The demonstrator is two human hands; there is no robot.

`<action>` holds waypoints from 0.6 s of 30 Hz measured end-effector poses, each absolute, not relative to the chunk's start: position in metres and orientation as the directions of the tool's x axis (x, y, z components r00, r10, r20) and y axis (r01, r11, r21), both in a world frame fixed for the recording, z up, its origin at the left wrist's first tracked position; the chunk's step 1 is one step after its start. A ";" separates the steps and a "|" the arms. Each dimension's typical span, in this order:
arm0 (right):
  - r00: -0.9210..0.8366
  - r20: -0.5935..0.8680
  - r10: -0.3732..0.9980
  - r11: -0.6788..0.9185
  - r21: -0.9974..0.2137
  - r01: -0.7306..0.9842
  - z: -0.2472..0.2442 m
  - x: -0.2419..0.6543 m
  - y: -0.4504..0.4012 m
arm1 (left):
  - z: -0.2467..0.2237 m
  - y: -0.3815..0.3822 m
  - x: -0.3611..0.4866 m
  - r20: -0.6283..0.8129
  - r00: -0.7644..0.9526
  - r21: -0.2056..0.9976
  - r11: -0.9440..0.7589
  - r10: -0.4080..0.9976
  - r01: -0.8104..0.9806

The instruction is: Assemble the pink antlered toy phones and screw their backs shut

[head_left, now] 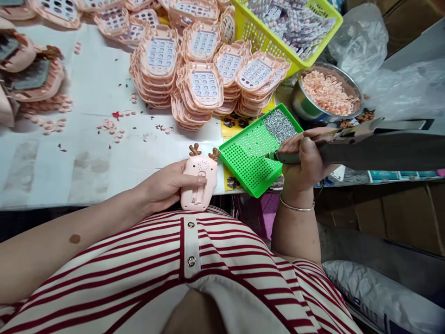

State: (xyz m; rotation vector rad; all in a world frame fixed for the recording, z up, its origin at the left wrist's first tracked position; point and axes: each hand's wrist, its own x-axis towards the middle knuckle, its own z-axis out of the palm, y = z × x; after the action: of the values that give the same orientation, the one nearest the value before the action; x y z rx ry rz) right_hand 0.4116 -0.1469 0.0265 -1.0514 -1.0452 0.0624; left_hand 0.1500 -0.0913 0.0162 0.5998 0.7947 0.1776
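Note:
In my left hand [170, 185] is a pale pink toy phone [194, 197] with brown antlers, its back facing up. My thumb lies across the long recess in its back, and its lower end is close to my striped shirt. My right hand [306, 155] is wrapped round an electric screwdriver [291, 157], whose tip points left over the green perforated tray [255, 189]. Small silver screws [280, 125] are heaped at the tray's far end. Whether a screw sits on the tip is too small to tell.
Stacked pink shells with keypads [160, 55] stand behind the tray. A yellow basket [267, 41] of packed parts and a metal bowl [299, 99] of small pink pieces are at the back right. More pink shells [38, 76] lie at left. Loose pink bits [107, 126] dot the white table.

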 end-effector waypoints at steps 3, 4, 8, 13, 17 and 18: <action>0.541 0.676 0.500 0.561 -0.729 0.392 0.040 0.402 -0.149 | 0.017 -0.094 0.148 -0.616 0.711 0.556 0.827 0.338 0.089; 0.534 0.684 0.497 0.592 -0.717 0.368 0.047 0.395 -0.150 | 0.017 -0.095 0.147 -0.618 0.712 0.551 0.829 0.332 0.092; 0.470 0.689 0.552 0.685 -0.696 0.216 0.078 0.353 -0.154 | 0.018 -0.098 0.149 -0.628 0.697 0.549 0.832 0.347 0.080; 0.313 0.630 0.711 0.662 -0.750 0.006 0.090 0.304 -0.151 | 0.018 -0.100 0.153 -0.586 0.704 0.588 0.808 0.401 0.029; 0.252 0.612 0.749 0.641 -0.767 -0.042 0.083 0.291 -0.144 | 0.016 -0.099 0.152 -0.548 0.734 0.622 0.782 0.401 0.038; 0.240 0.618 0.749 0.647 -0.761 -0.058 0.081 0.291 -0.143 | 0.015 -0.099 0.152 -0.545 0.738 0.626 0.779 0.398 0.042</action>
State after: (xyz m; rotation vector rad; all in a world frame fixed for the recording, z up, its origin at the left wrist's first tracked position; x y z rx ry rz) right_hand 0.2906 -0.1427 0.0806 -0.6939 -1.2145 0.6167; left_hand 0.1518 -0.0992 0.0152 0.6607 0.7255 0.2115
